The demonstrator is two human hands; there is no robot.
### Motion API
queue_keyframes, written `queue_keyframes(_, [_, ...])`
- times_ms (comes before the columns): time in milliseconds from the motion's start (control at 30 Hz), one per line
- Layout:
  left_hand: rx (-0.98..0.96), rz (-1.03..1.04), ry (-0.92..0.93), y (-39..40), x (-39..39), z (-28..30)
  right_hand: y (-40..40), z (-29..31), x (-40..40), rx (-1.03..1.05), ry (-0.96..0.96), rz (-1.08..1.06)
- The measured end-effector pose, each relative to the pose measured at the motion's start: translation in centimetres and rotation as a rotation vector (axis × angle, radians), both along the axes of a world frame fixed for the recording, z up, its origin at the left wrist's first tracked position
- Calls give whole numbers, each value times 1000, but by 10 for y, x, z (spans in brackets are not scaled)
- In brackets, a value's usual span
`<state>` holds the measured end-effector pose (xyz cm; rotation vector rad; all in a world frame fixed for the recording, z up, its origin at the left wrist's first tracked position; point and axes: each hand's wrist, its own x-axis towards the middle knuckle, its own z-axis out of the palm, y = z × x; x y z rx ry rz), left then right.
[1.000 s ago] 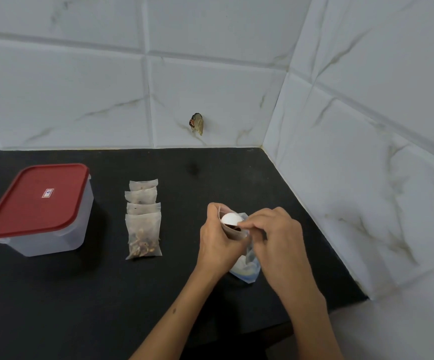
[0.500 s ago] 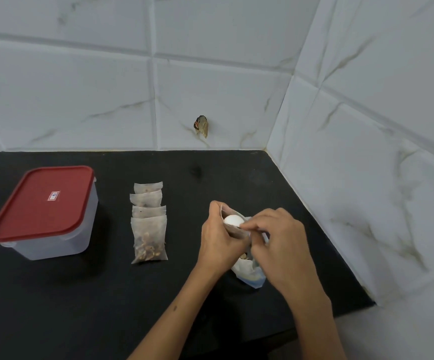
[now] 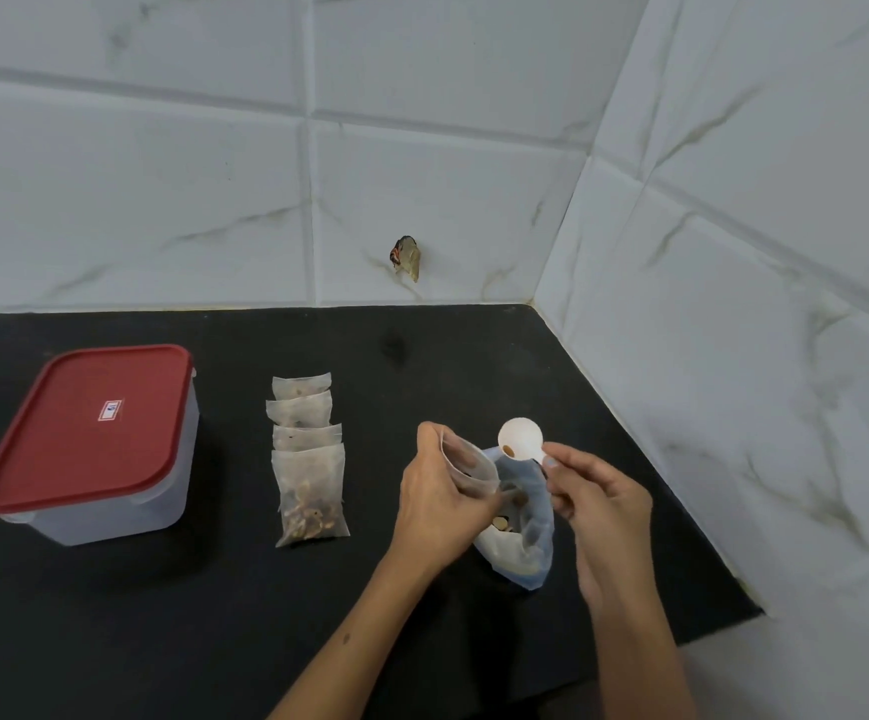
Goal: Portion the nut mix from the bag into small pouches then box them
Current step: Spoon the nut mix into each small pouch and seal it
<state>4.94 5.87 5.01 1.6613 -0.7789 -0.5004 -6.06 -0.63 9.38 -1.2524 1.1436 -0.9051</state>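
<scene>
Toward the table's right edge, your right hand [image 3: 591, 504] pinches the white scoop [image 3: 520, 440] just above the open nut bag [image 3: 523, 532], while your left hand [image 3: 435, 498] grips the small pouch [image 3: 469, 467], mouth up, immediately left of it.

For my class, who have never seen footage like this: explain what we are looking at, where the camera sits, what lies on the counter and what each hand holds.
There is no machine here, only a person's two bare hands, filmed by a camera worn on the head and looking down. On the black counter stand a clear box with a red lid and a row of filled pouches. The left hand grips an open pouch above the nut bag. The right hand pinches a white scoop holding one nut.
</scene>
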Motion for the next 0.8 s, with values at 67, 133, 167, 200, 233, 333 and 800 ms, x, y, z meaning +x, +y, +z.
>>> queue_keyframes(67, [-1,-15,10,4,4,-1,-2,-13,4,82,28,-67])
queue_keyframes(133, [6,-33,10,8,9,-2,-5,-28,9,89,119,-127])
queue_keyframes(167, [12,-39,11,10,11,-3,-6,-35,11,77,182,-142])
queue_keyframes(200, [15,-45,11,11,13,-5,-6,-41,15,61,253,-148])
queue_keyframes(233, [12,-47,9,13,15,-8,-6,-47,18,39,325,-147])
queue_keyframes(333, [-13,-44,1,21,23,-16,-8,-63,25,-61,507,-117])
queue_keyframes(800, [-191,-4,310,29,68,-10,42,-4,72,-162,214,434])
